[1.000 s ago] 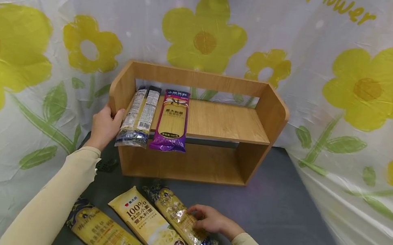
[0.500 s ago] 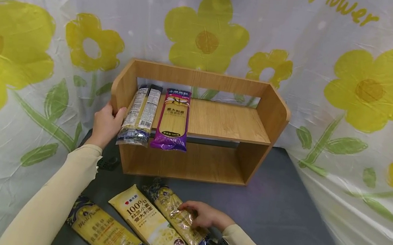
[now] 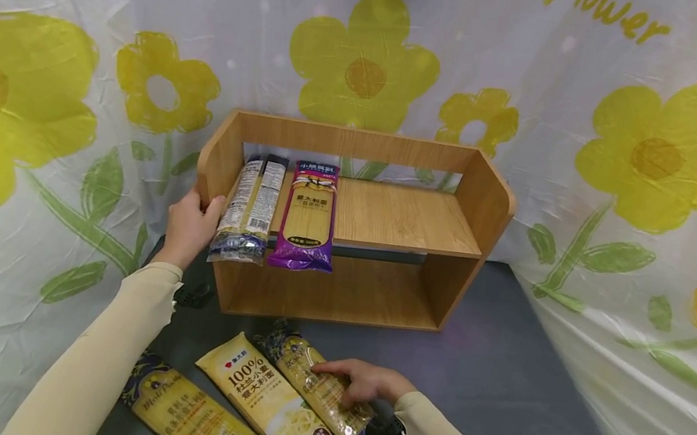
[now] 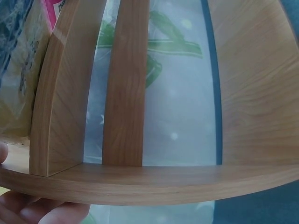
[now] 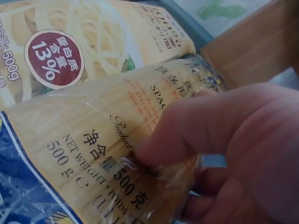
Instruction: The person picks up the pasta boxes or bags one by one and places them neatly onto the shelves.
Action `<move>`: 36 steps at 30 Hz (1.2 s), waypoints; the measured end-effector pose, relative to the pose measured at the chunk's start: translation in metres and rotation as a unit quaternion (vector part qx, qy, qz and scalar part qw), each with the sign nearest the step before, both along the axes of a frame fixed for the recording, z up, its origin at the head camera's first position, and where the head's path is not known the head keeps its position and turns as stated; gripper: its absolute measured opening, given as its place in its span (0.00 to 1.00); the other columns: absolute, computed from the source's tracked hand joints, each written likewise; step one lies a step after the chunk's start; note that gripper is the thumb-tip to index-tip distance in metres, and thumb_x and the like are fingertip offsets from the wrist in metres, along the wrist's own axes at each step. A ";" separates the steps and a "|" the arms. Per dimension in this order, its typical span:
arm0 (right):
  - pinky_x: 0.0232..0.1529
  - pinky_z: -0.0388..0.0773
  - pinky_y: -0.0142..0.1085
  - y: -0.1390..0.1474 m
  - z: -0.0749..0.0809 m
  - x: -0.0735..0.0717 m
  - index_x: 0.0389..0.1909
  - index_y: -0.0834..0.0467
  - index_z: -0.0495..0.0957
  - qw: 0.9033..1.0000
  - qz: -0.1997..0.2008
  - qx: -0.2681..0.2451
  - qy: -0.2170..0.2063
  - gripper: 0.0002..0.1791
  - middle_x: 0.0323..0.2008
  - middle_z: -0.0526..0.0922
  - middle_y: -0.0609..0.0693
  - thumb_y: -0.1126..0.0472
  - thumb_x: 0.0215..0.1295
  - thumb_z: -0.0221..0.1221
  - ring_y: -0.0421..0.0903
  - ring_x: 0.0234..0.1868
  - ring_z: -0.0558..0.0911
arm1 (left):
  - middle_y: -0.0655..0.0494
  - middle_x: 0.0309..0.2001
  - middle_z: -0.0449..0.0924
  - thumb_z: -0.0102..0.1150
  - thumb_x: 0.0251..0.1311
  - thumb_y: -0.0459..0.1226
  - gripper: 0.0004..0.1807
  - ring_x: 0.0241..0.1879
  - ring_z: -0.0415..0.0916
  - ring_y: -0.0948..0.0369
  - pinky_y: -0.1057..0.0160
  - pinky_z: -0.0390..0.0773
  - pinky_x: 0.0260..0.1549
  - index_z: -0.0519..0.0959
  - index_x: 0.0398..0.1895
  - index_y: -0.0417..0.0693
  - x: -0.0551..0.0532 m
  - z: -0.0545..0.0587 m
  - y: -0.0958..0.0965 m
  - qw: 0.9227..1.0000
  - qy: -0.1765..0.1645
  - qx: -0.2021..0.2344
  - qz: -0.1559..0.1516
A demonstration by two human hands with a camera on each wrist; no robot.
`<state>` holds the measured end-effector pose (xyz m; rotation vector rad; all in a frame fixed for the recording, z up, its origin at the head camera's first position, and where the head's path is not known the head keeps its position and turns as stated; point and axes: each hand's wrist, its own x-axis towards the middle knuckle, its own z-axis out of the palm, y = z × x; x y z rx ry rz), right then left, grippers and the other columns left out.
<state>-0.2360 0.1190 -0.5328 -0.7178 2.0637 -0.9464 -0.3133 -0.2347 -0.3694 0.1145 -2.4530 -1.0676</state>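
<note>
My left hand [image 3: 189, 227] grips the left side panel of a wooden shelf [image 3: 404, 213], fingers outside and thumb at the inner edge. Close beside it, a spaghetti pack with blue ends [image 3: 252, 206] leans on the upper board, back label outward. A purple pasta pack [image 3: 307, 216] lies to its right. On the table, my right hand [image 3: 367, 383] holds another yellow-and-blue spaghetti pack [image 3: 312, 380]. In the right wrist view, the thumb [image 5: 173, 130] presses on its wrapper while the other fingers curl at its side, partly hidden.
A cream pasta pack [image 3: 273, 404] lies directly left of the held one, and a yellow pack with dark blue ends [image 3: 187, 412] lies further left. The shelf's lower board [image 3: 340, 289] stands behind them on the dark table [image 3: 498, 381]. A flower-printed curtain [image 3: 549, 126] surrounds the table.
My right hand has shifted slightly left across the spaghetti pack, its fingers now further over it. My left hand keeps its hold on the shelf's side panel.
</note>
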 end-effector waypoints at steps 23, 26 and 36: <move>0.44 0.72 0.29 0.020 -0.007 0.000 0.75 0.55 0.65 0.994 0.031 -0.079 -0.073 0.50 0.77 0.63 0.58 0.80 0.46 0.62 0.42 0.65 0.67 | 0.28 0.52 0.82 0.47 0.74 0.47 0.25 0.48 0.82 0.33 0.37 0.78 0.48 0.73 0.58 0.33 0.003 -0.001 0.001 1.000 0.019 -0.001 0.006; 0.53 0.71 0.26 0.037 -0.016 0.006 0.75 0.61 0.63 0.991 0.029 -0.116 -0.064 0.50 0.76 0.64 0.62 0.80 0.44 0.63 0.40 0.69 0.67 | 0.28 0.51 0.83 0.48 0.74 0.47 0.25 0.48 0.82 0.33 0.37 0.78 0.47 0.74 0.57 0.33 0.004 -0.003 0.001 1.000 0.025 -0.001 0.008; 0.62 0.66 0.22 0.102 -0.019 0.041 0.73 0.74 0.59 0.974 -0.020 -0.215 -0.072 0.48 0.73 0.58 0.77 0.78 0.46 0.65 0.26 0.65 0.69 | 0.26 0.46 0.83 0.48 0.74 0.46 0.24 0.43 0.81 0.33 0.36 0.77 0.43 0.75 0.53 0.30 0.001 -0.002 -0.001 0.999 0.040 -0.009 0.006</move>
